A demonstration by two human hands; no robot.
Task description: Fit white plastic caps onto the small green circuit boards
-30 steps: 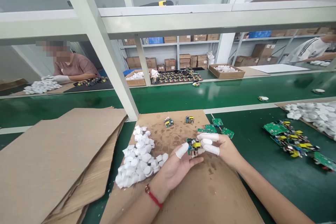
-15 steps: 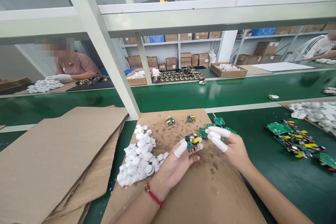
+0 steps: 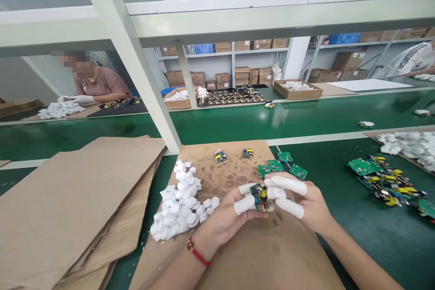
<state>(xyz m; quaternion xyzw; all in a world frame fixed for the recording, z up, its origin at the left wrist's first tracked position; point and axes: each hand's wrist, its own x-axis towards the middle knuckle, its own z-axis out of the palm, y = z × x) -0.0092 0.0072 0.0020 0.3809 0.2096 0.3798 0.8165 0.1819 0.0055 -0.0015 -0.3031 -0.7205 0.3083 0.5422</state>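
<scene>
My left hand (image 3: 228, 215) and my right hand (image 3: 301, 201) meet over a brown cardboard sheet (image 3: 238, 253), both pinching one small green circuit board (image 3: 260, 195) with yellow and black parts. White finger cots cover several fingertips on both hands. A red cord circles my left wrist. A heap of white plastic caps (image 3: 181, 201) lies just left of my left hand. Two small assembled boards (image 3: 219, 156) rest further back on the cardboard, and flat green boards (image 3: 281, 165) lie just beyond my right hand.
Stacked cardboard sheets (image 3: 68, 208) cover the left. A pile of green boards (image 3: 387, 181) and more white caps (image 3: 408, 142) sit at the right. A green conveyor belt (image 3: 238, 122) runs across behind a white frame post (image 3: 136, 72). A person (image 3: 91, 84) works opposite at the far left.
My hands have come together again and dropped a little nearer to me, both now gripping the small board. Half a second ago my right hand was apart from it.
</scene>
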